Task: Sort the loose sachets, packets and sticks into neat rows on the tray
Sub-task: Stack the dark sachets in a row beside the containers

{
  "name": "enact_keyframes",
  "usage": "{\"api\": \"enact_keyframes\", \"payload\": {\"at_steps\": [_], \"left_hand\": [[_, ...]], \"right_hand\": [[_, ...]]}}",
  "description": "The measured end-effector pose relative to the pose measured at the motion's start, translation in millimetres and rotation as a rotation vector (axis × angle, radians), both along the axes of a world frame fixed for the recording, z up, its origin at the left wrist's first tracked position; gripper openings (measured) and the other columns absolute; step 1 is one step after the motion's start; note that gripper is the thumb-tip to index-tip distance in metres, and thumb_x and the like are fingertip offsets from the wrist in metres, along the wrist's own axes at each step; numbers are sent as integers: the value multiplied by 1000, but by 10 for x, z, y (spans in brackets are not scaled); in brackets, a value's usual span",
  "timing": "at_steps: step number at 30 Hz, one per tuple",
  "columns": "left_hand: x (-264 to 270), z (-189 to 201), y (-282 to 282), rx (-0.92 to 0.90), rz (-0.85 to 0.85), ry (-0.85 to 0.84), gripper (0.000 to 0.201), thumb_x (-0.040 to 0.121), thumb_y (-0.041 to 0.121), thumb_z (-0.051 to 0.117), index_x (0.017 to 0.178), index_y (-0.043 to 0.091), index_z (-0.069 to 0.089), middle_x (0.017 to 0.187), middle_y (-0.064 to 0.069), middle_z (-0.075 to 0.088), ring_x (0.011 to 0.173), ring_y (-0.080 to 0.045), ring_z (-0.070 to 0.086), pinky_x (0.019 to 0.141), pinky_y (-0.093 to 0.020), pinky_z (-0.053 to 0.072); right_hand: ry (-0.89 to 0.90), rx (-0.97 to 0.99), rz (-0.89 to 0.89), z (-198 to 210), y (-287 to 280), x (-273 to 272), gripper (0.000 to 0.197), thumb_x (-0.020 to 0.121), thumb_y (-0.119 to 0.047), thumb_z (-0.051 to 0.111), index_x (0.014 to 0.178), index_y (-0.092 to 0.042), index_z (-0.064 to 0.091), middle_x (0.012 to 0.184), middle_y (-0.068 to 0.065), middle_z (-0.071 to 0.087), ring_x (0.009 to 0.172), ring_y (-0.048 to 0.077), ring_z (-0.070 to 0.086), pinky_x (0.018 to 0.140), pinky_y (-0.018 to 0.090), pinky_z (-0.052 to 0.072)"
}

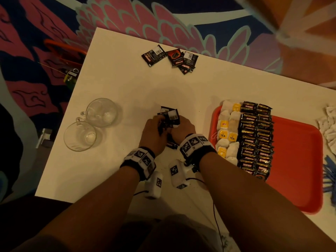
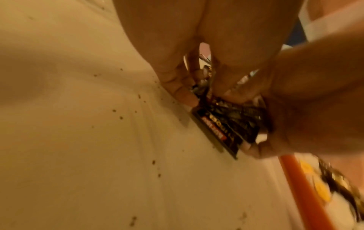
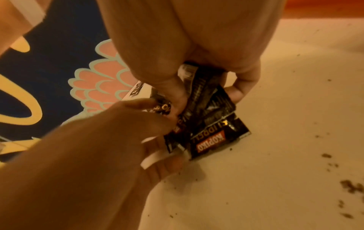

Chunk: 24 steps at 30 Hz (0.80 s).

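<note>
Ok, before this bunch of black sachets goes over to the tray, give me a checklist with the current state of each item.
1. Both hands grip the bunch of black sachets: ok, left hand and right hand curl round it.
2. Bunch squared up: not ok, edges fan out in the right wrist view.
3. Bare space on the red tray beside the black sachet rows: ok.
4. Tea bags in their own rows: ok.
5. Nothing left loose: not ok, far sachets remain.
6. Sachet count in the bunch: cannot tell.

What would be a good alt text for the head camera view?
Both hands, left hand and right hand, grip a bunch of black sachets over a white table. Tea bags and sachet rows fill the red tray.
</note>
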State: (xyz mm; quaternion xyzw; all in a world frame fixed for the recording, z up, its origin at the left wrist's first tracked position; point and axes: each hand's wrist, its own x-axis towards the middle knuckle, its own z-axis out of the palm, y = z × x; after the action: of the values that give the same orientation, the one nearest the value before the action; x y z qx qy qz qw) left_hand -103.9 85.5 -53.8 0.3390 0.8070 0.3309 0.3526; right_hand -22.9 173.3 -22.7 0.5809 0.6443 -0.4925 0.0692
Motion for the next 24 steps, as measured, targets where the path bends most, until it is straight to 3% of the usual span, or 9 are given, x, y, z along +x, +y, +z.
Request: {"api": "enact_keyframes", "payload": {"at_steps": [3,5,8,10,13,16,18,21,24], "left_hand": [[-76,63,-46,51,319,-200,51,86,26,74,129,24,47,112,-8,55,96,-23,57,83,-36,51],[-118,167,-48,55,493,-518,52,86,38,73,129,25,47,120,-11,57,102,-24,61,86,-40,54],[-117,389,-28,93,436,-1091,50,92,37,64,134,12,55,127,-16,63,108,-32,65,93,-45,53],[-68,560,7,57,358,-1271,50,90,36,60,133,12,60,122,-17,66,101,-35,66,91,-51,52],[-13,720,81,81,250,-1304,45,91,28,54,134,20,60,125,-13,68,97,-36,69,81,-58,58],[27,810,102,99,203,-1253,40,98,20,48,136,16,59,124,-12,68,98,-28,71,75,-40,61],[77,859,109,90,200,-1227,37,102,16,42,135,15,59,119,-13,70,91,-25,73,70,-34,61],[238,950,133,68,201,-1209,35,103,19,44,132,15,61,119,-17,70,89,-28,72,78,-42,60],[453,1035,179,46,237,-1129,35,98,22,53,129,12,64,114,-18,71,89,-29,72,81,-42,59]], "right_hand": [[83,-58,-72,26,36,83,34,88,-16,68,121,-15,62,118,7,66,109,26,62,94,36,51],[187,-182,-129,89,49,124,27,88,-9,68,114,-15,65,116,11,68,107,30,64,97,46,52],[311,-347,-62,247,17,130,32,89,4,60,118,-10,64,117,18,68,107,35,65,98,53,50],[403,-349,39,351,-9,124,34,90,9,53,118,-7,62,119,23,65,111,38,62,99,52,49],[521,-304,81,487,-41,170,38,88,8,51,121,-10,58,120,21,65,112,33,63,98,49,51],[386,-100,266,560,-17,345,48,87,-12,64,134,-16,52,120,2,63,110,20,61,91,31,51],[249,134,328,601,29,519,51,82,-31,75,126,-14,55,115,5,58,106,22,58,80,29,48],[151,252,158,798,106,802,59,70,-45,84,112,-18,54,104,1,49,92,14,48,68,24,39],[178,130,39,962,182,1077,46,72,-41,84,102,-17,59,83,-10,54,76,5,53,56,16,36]]}}
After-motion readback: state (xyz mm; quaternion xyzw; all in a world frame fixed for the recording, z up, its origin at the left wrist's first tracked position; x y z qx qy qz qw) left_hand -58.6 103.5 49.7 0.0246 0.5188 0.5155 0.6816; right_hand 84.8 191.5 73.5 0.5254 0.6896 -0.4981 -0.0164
